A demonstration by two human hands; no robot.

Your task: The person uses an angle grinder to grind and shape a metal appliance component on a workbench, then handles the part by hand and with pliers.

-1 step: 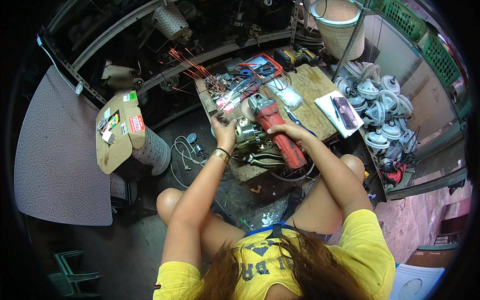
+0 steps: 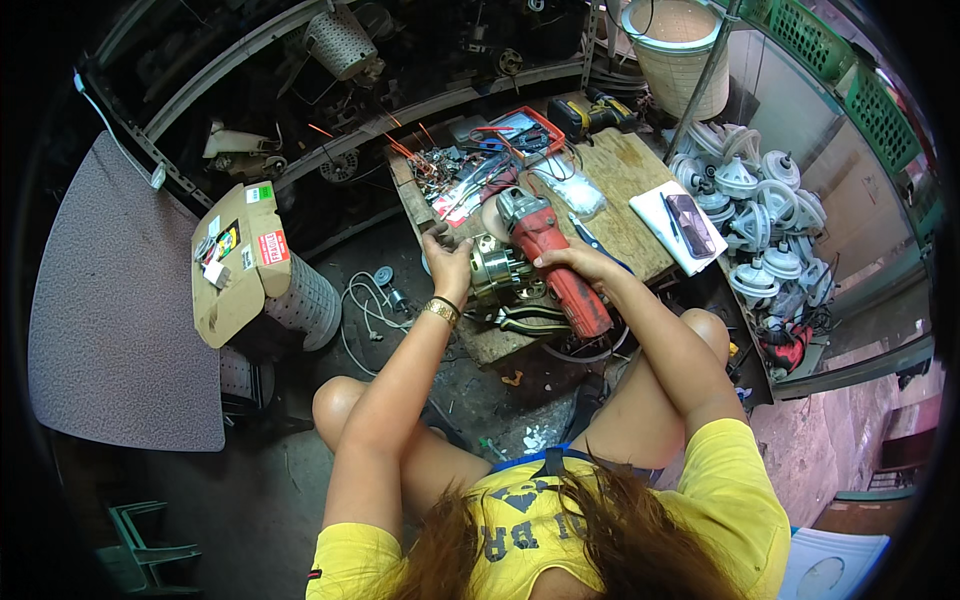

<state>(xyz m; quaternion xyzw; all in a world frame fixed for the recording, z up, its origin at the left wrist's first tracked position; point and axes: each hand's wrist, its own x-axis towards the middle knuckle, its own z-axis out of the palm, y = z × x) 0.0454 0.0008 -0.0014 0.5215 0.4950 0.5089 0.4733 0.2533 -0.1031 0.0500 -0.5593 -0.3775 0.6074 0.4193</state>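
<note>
Over a brown wooden bench [image 2: 645, 160], a red-bodied angle grinder [image 2: 563, 275] sits clamped in the right hand [image 2: 585, 264]. The left hand [image 2: 450, 266] adjoins a brass-toned cylindrical metal housing [image 2: 490, 268]; finger closure cannot be determined. Orange sparks [image 2: 397, 146] suggest unfinished grinding; remainder unclear.

Forearms [image 2: 415, 345] extended forward, left fingers [image 2: 436, 236] bent, right fingers [image 2: 550, 257] gripping

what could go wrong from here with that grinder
The left hand is bare and close to the disc of the red angle grinder, so a slip could cut it. Orange sparks show by loose small parts and might scorch something there. Only the right hand appears to grip the grinder, so a kick could wrench it loose.
</note>
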